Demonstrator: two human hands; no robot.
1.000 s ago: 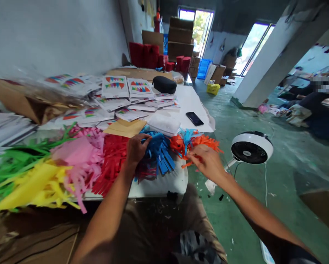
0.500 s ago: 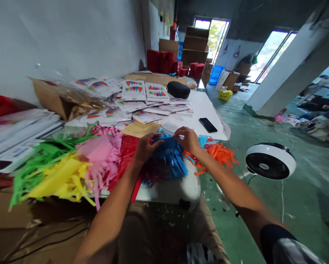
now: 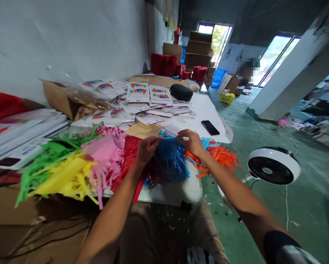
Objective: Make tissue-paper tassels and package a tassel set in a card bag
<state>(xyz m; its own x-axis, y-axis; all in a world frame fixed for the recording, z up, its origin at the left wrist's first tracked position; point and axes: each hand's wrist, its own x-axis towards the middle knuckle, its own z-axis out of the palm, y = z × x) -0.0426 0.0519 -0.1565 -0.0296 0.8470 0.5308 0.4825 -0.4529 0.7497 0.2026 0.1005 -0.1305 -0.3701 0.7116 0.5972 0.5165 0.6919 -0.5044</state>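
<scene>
A blue fringed piece [image 3: 171, 159] hangs with its cut strips toward me at the table's front edge. My left hand [image 3: 148, 148] pinches its upper left corner, thumb against fingers. At the upper right corner, my right hand [image 3: 191, 142] has thumb and index finger closed on the same edge. Left of my left hand lie red fringe [image 3: 128, 156], pink fringe [image 3: 106, 154], yellow fringe [image 3: 64, 172] and green fringe [image 3: 55, 152]. Orange fringe [image 3: 225, 157] spills over the right edge, beyond my right hand.
Behind my hands are a tan paper piece [image 3: 143, 130], several printed packets [image 3: 138, 92], a black case [image 3: 181, 92] and a phone [image 3: 210, 127]. An open cardboard box [image 3: 55, 97] stands at left. A white fan [image 3: 274, 165] is right of the table.
The view has shifted slightly. My left fingers have drawn together into a tighter pinch, and the blue fringed piece's top edge now stretches straighter and flatter between my hands.
</scene>
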